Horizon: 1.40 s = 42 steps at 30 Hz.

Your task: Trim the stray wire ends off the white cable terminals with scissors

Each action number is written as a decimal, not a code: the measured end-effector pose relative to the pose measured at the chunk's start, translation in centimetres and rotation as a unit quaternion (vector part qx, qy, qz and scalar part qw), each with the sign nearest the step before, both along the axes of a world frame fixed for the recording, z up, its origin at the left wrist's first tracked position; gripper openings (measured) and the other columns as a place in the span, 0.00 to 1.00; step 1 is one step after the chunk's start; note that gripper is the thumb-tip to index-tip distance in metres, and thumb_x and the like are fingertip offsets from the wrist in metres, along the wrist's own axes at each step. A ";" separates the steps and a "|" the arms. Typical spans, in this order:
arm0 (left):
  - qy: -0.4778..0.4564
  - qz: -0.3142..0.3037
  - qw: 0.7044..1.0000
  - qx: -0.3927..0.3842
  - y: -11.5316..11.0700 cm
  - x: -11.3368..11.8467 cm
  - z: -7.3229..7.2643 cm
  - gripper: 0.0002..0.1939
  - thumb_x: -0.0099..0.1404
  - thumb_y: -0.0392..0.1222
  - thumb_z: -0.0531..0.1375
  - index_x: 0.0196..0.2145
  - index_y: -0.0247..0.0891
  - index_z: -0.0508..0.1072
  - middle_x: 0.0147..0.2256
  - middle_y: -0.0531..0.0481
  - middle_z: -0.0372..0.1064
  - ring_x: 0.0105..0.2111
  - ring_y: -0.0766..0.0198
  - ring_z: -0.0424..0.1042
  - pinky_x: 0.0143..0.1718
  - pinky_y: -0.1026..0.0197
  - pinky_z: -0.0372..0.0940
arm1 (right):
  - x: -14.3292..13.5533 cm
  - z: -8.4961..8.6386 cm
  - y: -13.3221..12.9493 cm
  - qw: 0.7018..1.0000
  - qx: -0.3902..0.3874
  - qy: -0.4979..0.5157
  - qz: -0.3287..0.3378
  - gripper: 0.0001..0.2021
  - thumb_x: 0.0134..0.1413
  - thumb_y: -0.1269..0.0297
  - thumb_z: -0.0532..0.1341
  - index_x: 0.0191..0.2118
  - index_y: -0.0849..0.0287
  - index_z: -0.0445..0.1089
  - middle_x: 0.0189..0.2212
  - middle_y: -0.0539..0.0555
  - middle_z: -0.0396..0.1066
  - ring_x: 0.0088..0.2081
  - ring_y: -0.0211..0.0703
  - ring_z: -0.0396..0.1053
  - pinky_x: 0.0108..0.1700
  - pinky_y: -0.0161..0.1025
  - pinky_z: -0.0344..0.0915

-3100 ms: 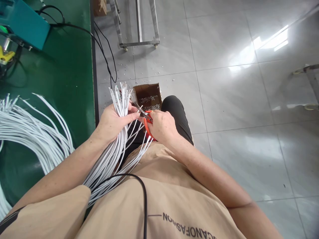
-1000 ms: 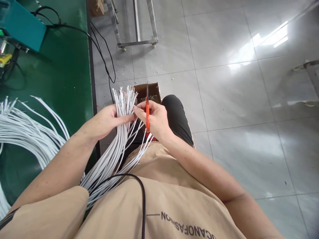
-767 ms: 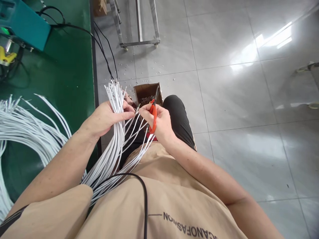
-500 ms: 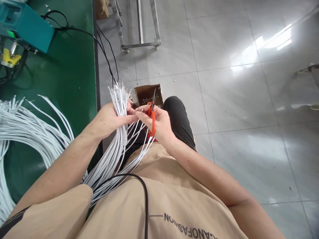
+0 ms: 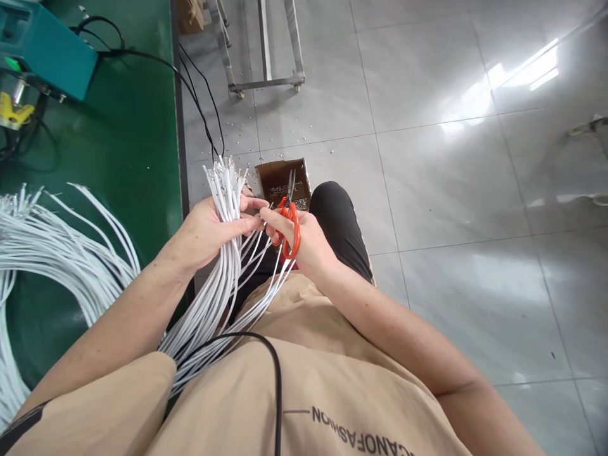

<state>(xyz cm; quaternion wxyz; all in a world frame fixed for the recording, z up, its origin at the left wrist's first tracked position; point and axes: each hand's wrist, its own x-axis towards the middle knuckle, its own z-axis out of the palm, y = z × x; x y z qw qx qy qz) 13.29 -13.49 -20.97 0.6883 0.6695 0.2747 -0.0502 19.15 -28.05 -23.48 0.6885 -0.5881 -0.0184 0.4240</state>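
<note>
My left hand (image 5: 213, 231) is closed around a thick bundle of white cables (image 5: 227, 253), whose stripped ends stick up above the fingers. The bundle runs down across my lap. In my right hand (image 5: 304, 237) is a pair of scissors (image 5: 293, 234) with red handles, blades pointing up and away from me. The fingertips of that hand meet the left thumb and fingers beside the bundle, around the end of a cable. Several separate cables hang below the right hand.
An open cardboard box (image 5: 284, 174) with small clippings stands on the floor between my knees. On the green table (image 5: 128, 139) at left lie a coil of white cables (image 5: 61, 247) and a teal machine (image 5: 52, 50). A metal stand (image 5: 266, 82) is ahead.
The scissors have turned in my right hand, so both red handle loops now show. The right fingers have shifted slightly against the left fingertips. My left hand still holds the bundle.
</note>
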 end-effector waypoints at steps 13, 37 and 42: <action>0.047 0.041 0.998 0.001 0.2 0.1 -0.2 0.19 0.42 0.37 0.72 0.31 0.35 0.70 0.31 0.52 0.73 0.28 0.69 0.69 0.30 0.66 0.63 | 0.7 -1.8 -1.4 0.837 -0.293 -0.416 0.198 0.19 0.54 0.50 0.56 0.23 0.60 0.65 0.26 0.50 0.66 0.26 0.34 0.60 0.27 0.34 0.50; 0.022 -0.047 0.963 0.263 -0.7 -0.2 0.4 0.08 0.51 0.42 0.67 0.28 0.38 0.74 0.33 0.51 0.73 0.36 0.61 0.70 0.42 0.57 0.62 | 0.5 -0.2 -1.9 0.746 -0.367 -0.488 0.264 0.15 0.58 0.57 0.54 0.27 0.60 0.70 0.29 0.54 0.71 0.27 0.40 0.66 0.26 0.37 0.49; 0.015 -0.040 0.964 0.263 -0.6 -0.2 0.4 0.08 0.51 0.44 0.67 0.28 0.37 0.75 0.34 0.51 0.72 0.37 0.60 0.69 0.44 0.56 0.61 | 0.5 -0.4 -2.0 0.743 -0.378 -0.487 0.262 0.16 0.59 0.56 0.53 0.29 0.60 0.71 0.30 0.55 0.71 0.29 0.40 0.67 0.27 0.38 0.51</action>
